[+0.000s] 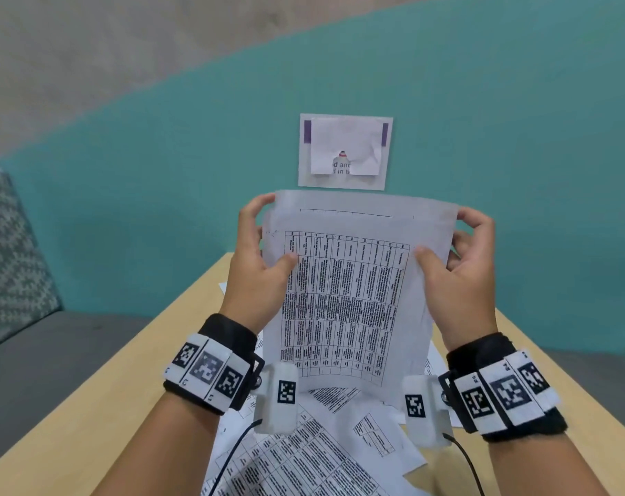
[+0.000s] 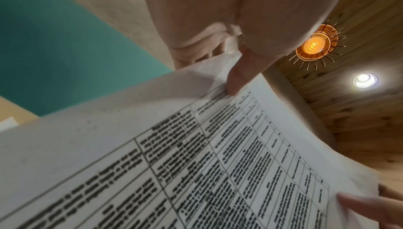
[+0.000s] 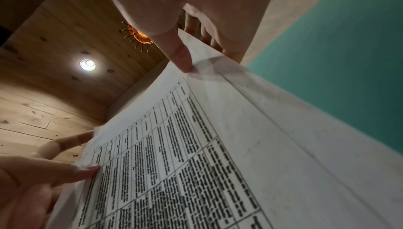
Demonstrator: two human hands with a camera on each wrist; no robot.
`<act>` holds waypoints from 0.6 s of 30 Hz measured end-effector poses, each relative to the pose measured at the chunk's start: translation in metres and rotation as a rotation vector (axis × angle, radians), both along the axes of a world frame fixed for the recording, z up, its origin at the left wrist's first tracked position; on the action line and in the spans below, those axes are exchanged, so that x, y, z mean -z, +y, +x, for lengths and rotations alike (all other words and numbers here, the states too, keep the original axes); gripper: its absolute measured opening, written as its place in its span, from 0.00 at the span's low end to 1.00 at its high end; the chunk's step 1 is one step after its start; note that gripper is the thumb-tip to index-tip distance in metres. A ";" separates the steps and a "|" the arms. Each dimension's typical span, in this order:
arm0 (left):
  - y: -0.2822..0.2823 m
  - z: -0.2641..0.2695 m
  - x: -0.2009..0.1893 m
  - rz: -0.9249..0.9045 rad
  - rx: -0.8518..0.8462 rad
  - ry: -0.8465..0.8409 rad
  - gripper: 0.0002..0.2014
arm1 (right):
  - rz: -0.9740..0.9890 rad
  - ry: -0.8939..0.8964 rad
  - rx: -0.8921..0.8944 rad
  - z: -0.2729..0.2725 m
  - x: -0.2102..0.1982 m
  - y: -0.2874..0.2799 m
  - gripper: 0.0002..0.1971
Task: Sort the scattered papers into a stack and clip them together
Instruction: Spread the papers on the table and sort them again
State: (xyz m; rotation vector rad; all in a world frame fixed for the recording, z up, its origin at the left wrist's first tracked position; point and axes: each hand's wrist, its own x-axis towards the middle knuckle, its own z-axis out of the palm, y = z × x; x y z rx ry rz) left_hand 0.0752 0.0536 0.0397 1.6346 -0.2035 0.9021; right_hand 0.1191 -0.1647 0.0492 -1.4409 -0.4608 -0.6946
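I hold a small sheaf of white papers (image 1: 350, 298) printed with tables upright above the table; a second sheet shows behind the front one, offset at the top. My left hand (image 1: 264, 252) pinches its left edge, thumb in front and fingers behind. My right hand (image 1: 447, 259) pinches the right edge in the same manner. In the left wrist view my thumb (image 2: 237, 76) presses on the papers (image 2: 152, 172). The right wrist view shows my thumb (image 3: 181, 57) on the papers (image 3: 218, 146). More printed sheets (image 1: 304, 456) lie scattered on the table below. No clip is visible.
The light wooden table (image 1: 100, 406) stands against a teal wall (image 1: 160, 173) bearing a taped paper notice (image 1: 345, 152). A grey seat with a patterned cushion (image 1: 14, 252) lies to the left. Cables run from both wrist cameras over the loose sheets.
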 end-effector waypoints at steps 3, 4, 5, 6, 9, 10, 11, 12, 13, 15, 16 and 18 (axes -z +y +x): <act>0.001 0.001 0.001 -0.023 -0.002 -0.004 0.35 | 0.001 -0.008 -0.001 -0.001 0.000 0.000 0.29; 0.001 0.000 0.000 -0.031 -0.005 -0.008 0.37 | -0.020 -0.022 0.011 -0.002 0.000 0.000 0.31; 0.000 -0.002 -0.001 -0.030 -0.012 -0.010 0.40 | -0.047 -0.045 0.019 -0.004 0.000 0.000 0.34; -0.001 -0.003 -0.003 -0.017 -0.019 -0.012 0.43 | -0.078 -0.066 0.031 -0.005 -0.001 0.000 0.36; -0.001 -0.003 -0.004 0.051 -0.036 -0.020 0.41 | -0.132 -0.109 0.047 -0.001 0.000 -0.001 0.31; 0.000 -0.003 -0.003 0.045 -0.037 -0.020 0.38 | -0.126 -0.100 0.042 0.000 0.000 -0.001 0.26; 0.001 -0.002 -0.003 0.030 -0.038 -0.017 0.35 | -0.116 -0.084 0.044 0.001 0.001 -0.002 0.23; 0.001 -0.001 -0.002 0.020 -0.035 -0.012 0.34 | -0.111 -0.070 0.047 0.002 0.002 -0.002 0.22; 0.001 -0.001 -0.002 0.014 -0.029 -0.006 0.34 | -0.109 -0.063 0.047 0.003 0.003 -0.003 0.22; 0.001 -0.003 -0.003 0.045 -0.037 -0.001 0.39 | -0.122 -0.060 0.044 0.002 0.003 -0.003 0.22; 0.001 -0.002 -0.003 0.074 -0.047 0.000 0.40 | -0.136 -0.063 0.053 0.002 0.003 -0.003 0.23; 0.003 0.000 -0.001 0.059 -0.029 -0.003 0.35 | -0.142 -0.058 0.058 0.002 0.003 -0.002 0.22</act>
